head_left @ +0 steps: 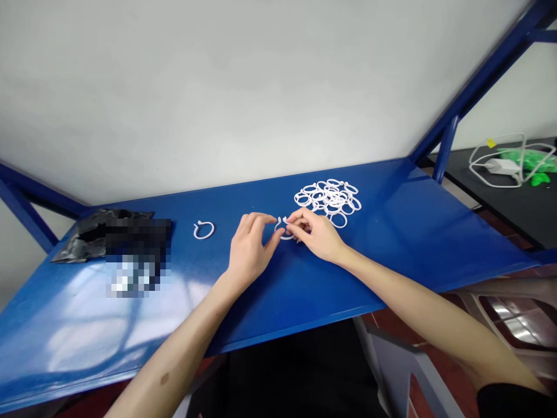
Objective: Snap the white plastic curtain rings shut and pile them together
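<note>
A white plastic curtain ring (285, 237) with its knobbed ends apart is held just above the blue table, between my two hands. My right hand (317, 233) pinches its right side, with the fingers bent in. At its left side, my left hand (251, 244) curves round with thumb and index fingertips at the ring's edge. Another white ring (204, 237), also with a gap at its ends, lies by itself to the left. Just beyond my right hand is a loose pile of white rings (333, 197), several overlapping.
The blue table (278, 302) meets a pale wall at the back. A crumpled black plastic bag (96, 229) lies at the left, beside a pixelated patch. Blue frame bars (478, 75) rise at the right. Beyond them, a black surface carries a white cable (500, 168) and green plastic (528, 159).
</note>
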`<act>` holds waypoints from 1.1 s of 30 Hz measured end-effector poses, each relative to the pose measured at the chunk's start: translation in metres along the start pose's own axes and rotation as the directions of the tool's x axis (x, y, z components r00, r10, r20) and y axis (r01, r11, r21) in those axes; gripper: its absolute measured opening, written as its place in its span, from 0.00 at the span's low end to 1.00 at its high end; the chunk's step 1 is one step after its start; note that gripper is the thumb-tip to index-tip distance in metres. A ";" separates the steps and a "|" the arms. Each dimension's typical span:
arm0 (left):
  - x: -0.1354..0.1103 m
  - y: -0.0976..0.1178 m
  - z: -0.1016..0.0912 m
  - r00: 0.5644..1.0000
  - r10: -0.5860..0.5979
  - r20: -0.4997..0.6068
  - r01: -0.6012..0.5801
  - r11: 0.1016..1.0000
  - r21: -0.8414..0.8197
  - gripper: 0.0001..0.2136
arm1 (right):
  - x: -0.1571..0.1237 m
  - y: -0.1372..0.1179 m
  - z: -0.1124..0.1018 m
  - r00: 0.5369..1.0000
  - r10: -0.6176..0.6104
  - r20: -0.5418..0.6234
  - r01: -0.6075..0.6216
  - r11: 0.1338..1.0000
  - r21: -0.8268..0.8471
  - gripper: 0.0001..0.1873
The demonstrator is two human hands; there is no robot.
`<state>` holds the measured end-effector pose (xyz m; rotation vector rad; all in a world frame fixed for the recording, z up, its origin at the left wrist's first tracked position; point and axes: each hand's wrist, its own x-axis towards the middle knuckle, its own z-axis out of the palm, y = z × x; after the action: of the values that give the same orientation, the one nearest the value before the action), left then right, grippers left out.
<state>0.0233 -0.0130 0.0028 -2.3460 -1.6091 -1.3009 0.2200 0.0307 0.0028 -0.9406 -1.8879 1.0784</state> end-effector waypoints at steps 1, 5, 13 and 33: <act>0.001 -0.001 -0.001 0.994 -0.103 0.034 0.105 0.993 -0.046 0.08 | 0.000 0.000 -0.001 1.000 -0.001 0.010 0.001 1.000 0.001 0.08; 0.006 -0.006 -0.003 0.896 -0.354 0.268 0.421 0.870 -0.257 0.10 | -0.002 -0.004 -0.001 0.998 -0.010 0.057 0.011 1.000 -0.005 0.07; 0.005 -0.001 0.000 0.870 -0.387 0.306 0.487 0.774 -0.405 0.13 | -0.004 -0.005 -0.003 0.994 -0.086 0.063 0.093 0.989 -0.117 0.06; -0.007 0.007 0.002 0.937 -0.269 0.222 0.337 0.864 -0.374 0.10 | -0.014 -0.001 -0.002 0.911 -0.380 0.161 0.412 0.853 -0.319 0.11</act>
<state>0.0287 -0.0208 -0.0003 -2.5592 -1.9971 -1.6920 0.2277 0.0185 0.0009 -0.6429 -2.2714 0.5574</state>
